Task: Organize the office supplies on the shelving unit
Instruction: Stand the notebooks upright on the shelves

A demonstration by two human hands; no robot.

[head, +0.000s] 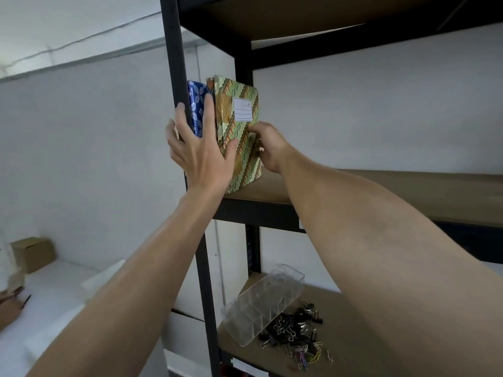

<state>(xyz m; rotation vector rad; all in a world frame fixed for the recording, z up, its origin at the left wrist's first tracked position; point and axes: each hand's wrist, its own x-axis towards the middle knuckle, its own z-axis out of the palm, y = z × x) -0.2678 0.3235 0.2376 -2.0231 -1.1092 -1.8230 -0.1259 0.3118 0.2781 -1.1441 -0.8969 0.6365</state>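
Two bare forearms fill the near field, reaching up to the middle board of a black metal shelving unit [177,77]. Standing upright at that board's left end, against the front post, are several wrapped books: a green-patterned book [239,137] with a white label facing right, a thin brown-orange one pressed against it, and a blue floral book [196,107] furthest left, partly hidden behind the post and the fingers. Spread wide and straight, the left hand [200,156] lies flat against the near edges of the books, its thumb resting on the green cover and its outer fingers reaching around the post. Against the green book's right face, the right hand [269,148] has its fingers curled and touching the cover; whether they pinch it cannot be told, since the fingertips are hidden behind the knuckles. On the board below lies a clear plastic divided organizer [262,300], tilted, with a loose heap of black binder clips [294,325] just beside it and coloured paper clips [309,356] at the heap's near edge. A cardboard box [34,253] sits far left, blurred.
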